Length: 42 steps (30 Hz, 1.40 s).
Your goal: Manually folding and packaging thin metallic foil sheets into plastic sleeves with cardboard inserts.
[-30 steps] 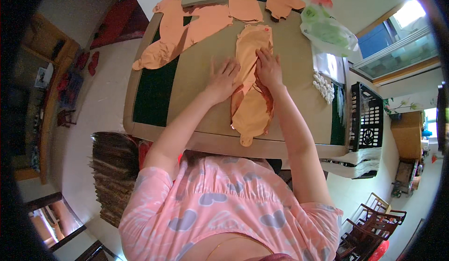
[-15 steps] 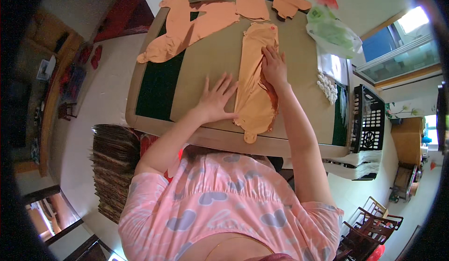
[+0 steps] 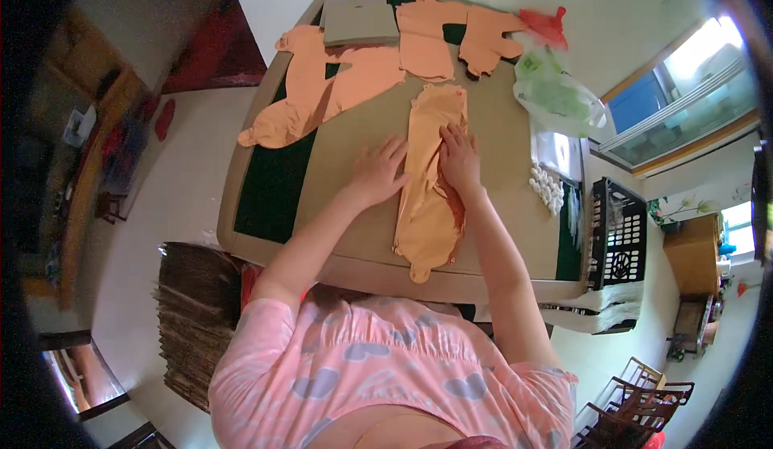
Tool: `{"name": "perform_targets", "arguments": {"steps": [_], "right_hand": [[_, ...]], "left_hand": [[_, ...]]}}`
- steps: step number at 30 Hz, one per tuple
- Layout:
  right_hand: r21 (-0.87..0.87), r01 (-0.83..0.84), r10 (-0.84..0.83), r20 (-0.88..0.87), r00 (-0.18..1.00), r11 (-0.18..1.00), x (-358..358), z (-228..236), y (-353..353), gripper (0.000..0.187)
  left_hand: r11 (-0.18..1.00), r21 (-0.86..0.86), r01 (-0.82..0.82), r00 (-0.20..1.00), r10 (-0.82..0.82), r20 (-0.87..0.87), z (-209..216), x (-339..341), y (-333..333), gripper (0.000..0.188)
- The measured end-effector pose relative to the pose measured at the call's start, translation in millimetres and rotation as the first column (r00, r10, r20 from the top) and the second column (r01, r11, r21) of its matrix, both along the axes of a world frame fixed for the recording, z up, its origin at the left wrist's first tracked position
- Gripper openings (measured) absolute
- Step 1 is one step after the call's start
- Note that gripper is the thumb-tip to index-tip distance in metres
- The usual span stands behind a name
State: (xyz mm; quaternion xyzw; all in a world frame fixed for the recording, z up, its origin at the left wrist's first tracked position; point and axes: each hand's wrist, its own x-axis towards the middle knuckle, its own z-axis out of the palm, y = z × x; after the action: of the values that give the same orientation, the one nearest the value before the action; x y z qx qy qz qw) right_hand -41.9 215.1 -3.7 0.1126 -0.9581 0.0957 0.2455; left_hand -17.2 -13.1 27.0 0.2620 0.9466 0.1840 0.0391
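Seen from the head camera, a person in a pink top with grey heart shapes works at a table (image 3: pixel 451 289), both bare forearms reaching forward from the lower edge. The left hand (image 3: pixel 378 171) lies palm down, unclenched and grasping nothing, its fingers extended up and to the right. The right hand (image 3: pixel 460 163) rests flattened, fingers pointing away from the body and slightly left; it, too, is unclenched, and any pinch by its thumb cannot be made out.

Between them, a long, creased orange foil piece (image 3: pixel 427 235) lies lengthwise toward the person on a brown board (image 3: pixel 346 235). Its left edge meets the left hand's fingers; the right hand lies on its right side. The foil extends beyond both hands, with a rounded tab at the near end.

Counted around the two hands: one foil piece between them; farther off, a broad orange foil shape (image 3: pixel 310 86) at left and more orange foil (image 3: pixel 427 50) at center and right, where overlaps prevent a sure count; one grey stack (image 3: pixel 360 24); one green-and-white plastic bag (image 3: pixel 555 93); one bunch of small white pieces (image 3: pixel 547 190), too small to number; and one black crate (image 3: pixel 618 235) beside the table.
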Motion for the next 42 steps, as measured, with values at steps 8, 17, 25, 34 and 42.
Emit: {"name": "perform_targets", "arguments": {"steps": [8, 17, 25, 34, 42], "right_hand": [[-0.105, 0.006, 0.007, 0.123, 0.992, 0.994, 0, -2, 3, 0.039], [-0.578, -0.032, 0.117, 0.110, 0.987, 0.816, -30, -2, 45, 0.027], [-0.423, -0.126, 0.166, 0.058, 0.984, 0.897, -70, 3, 56, 0.029], [-0.500, -0.137, 0.174, 0.027, 0.984, 0.855, -98, 4, 60, 0.031], [-0.772, 0.089, 0.100, 0.194, 0.976, 0.629, -41, 53, 40, 0.034]], "left_hand": [[0.979, -0.194, 0.061, 0.991, -0.083, -0.106, -15, -25, 22, 0.069], [0.988, -0.137, 0.068, 0.981, -0.091, -0.170, -19, -26, 21, 0.070], [0.991, -0.122, 0.063, 0.996, -0.070, -0.050, -10, -26, 23, 0.071], [0.993, -0.104, 0.063, 0.997, -0.068, -0.043, -15, -21, 22, 0.072], [0.994, 0.109, 0.002, 1.000, 0.001, -0.029, -10, -45, 7, 0.073]]}}
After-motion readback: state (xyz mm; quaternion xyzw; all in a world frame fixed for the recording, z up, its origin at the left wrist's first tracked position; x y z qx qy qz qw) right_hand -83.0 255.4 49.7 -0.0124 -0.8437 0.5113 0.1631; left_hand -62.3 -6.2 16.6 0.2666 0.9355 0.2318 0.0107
